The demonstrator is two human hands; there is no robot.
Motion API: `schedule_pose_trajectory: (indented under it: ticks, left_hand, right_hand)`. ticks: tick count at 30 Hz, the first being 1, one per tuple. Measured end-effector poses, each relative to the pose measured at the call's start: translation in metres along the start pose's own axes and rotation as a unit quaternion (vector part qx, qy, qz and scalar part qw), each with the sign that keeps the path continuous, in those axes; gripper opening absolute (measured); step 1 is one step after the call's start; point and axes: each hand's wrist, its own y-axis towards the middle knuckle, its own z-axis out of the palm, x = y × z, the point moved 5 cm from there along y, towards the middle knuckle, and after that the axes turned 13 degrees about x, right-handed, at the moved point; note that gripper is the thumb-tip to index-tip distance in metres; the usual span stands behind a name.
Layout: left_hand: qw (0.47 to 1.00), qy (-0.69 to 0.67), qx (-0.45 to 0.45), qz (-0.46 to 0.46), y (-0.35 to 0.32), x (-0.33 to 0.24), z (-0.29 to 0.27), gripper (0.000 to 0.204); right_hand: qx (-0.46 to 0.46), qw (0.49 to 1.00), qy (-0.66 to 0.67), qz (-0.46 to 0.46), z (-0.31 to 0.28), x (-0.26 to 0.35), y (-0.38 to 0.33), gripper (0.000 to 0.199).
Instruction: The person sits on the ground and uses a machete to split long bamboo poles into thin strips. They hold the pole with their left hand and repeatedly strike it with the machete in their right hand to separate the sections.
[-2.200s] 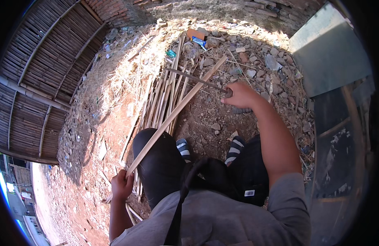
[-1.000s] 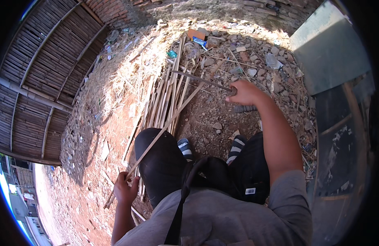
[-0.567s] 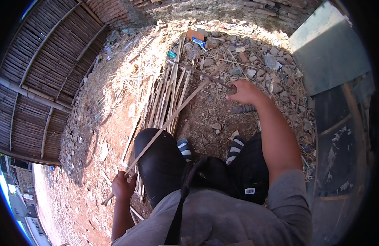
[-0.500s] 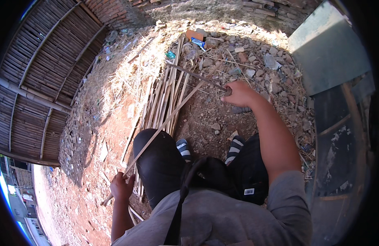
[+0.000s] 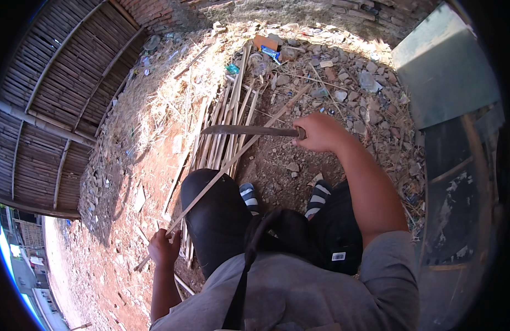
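Observation:
In my right hand (image 5: 317,132) is the handle of a machete (image 5: 244,130), its long dark blade pointing left, the broad tip at the far end. The blade crosses over a long bamboo strip (image 5: 215,179); whether they touch I cannot tell. My left hand (image 5: 164,247) is closed around the near end of that strip. From there it slants up past my left knee toward the rubble at the upper right. Under the blade, a bundle of split bamboo strips (image 5: 228,113) lies on the ground between the straw and the bare soil.
Stones and litter (image 5: 351,91) cover the ground ahead, up to a brick wall (image 5: 238,12). A woven bamboo panel (image 5: 51,83) rises at the left, and a grey-green sheet (image 5: 445,71) leans at the right. My sandalled feet (image 5: 318,198) are close below the blade.
The machete has swung down toward me: its blade, slanting up to the left before, now lies nearly level across the strip. My right hand has come slightly nearer; my left hand has hardly moved.

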Motion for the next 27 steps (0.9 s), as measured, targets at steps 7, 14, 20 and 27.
schedule_pose_trajectory:
  ticks: [7, 14, 20, 27]
  left_hand:
    - [0.999, 0.025, 0.009, -0.022, 0.007, -0.005, -0.018, 0.039]
    - [0.999, -0.001, 0.034, -0.029, -0.001, -0.002, -0.008, 0.037]
    - [0.999, 0.022, 0.014, -0.029, 0.002, -0.004, -0.016, 0.038]
    - [1.000, -0.001, 0.026, -0.017, 0.001, -0.010, -0.014, 0.038]
  right_hand:
    - [-0.011, 0.997, 0.012, 0.078, 0.000, -0.040, 0.003, 0.039]
    - [-0.002, 0.997, -0.051, -0.061, 0.016, 0.012, 0.005, 0.033]
    - [-0.051, 0.996, 0.004, 0.078, -0.001, -0.051, 0.001, 0.038]
    - [0.002, 0.993, -0.090, -0.071, 0.018, 0.023, -0.001, 0.033]
